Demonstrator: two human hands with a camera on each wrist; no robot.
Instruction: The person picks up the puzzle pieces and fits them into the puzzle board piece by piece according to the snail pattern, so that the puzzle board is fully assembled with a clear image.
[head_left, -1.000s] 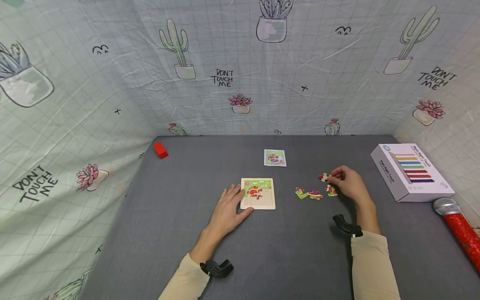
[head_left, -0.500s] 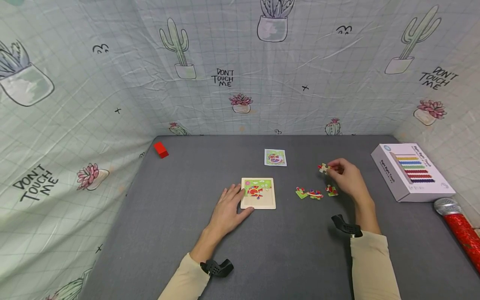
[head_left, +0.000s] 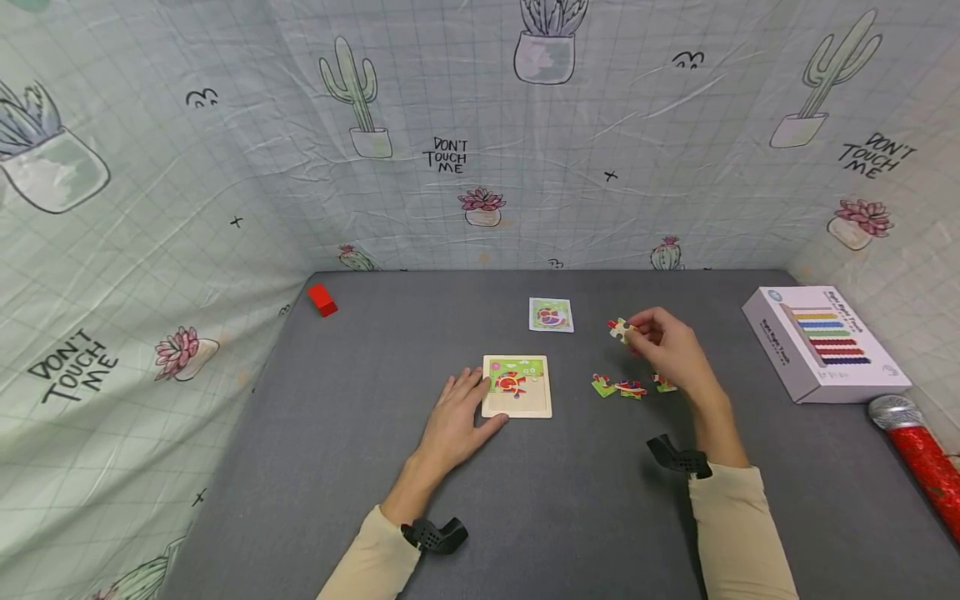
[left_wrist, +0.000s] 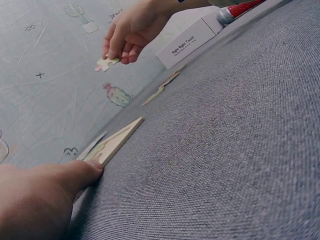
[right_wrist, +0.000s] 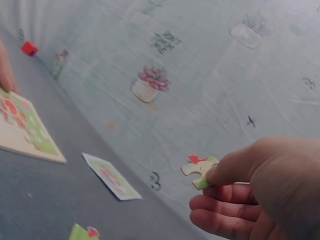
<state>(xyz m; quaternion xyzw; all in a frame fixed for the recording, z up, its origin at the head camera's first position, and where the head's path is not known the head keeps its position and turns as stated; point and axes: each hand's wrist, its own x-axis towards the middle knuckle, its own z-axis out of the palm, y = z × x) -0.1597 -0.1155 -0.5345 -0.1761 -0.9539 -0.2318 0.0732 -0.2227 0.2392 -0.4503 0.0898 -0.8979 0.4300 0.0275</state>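
Observation:
My right hand (head_left: 670,348) pinches a jigsaw piece (right_wrist: 200,172) between thumb and fingers, lifted above the table. The piece shows red, cream and green, with knobs and notches. My left hand (head_left: 456,421) lies with fingers spread at the left side of a square wooden puzzle board (head_left: 534,404), its thumb touching the lower left corner. Pieces fill the board's top and left part; bare wood shows below and right. Loose jigsaw pieces (head_left: 603,386) lie right of the board, some overlapping, and one is partly hidden under my right hand. Behind the board sits a small picture card (head_left: 551,315).
A white box (head_left: 825,346) printed with coloured bars stands at the table's right side. Beside it lies a red microphone (head_left: 918,454) with a silver head. A red block (head_left: 322,300) is at the far left corner. Printed cloth (head_left: 480,125) hangs behind the grey table (head_left: 585,500).
My right hand has lifted the jigsaw piece from beside the other loose pieces and moved it left and away from me. My left hand and the board have stayed put.

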